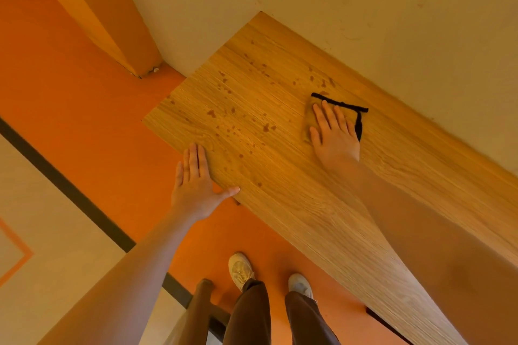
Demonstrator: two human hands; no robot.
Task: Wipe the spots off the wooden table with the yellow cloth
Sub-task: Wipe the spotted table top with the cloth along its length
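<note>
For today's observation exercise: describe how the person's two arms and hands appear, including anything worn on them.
Both arms are bare along all that shows, with no sleeves visible. The left hand and right hand are bare too: no gloves, rings, watch or bracelets can be seen.

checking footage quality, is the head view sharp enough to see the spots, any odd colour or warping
Head view: spots on the table read clearly; strong orange-yellow cast tints the wall and the cloth under the right hand; wide-angle stretch enlarges the forearms near the edges; left hand sharp, no glare.
</note>
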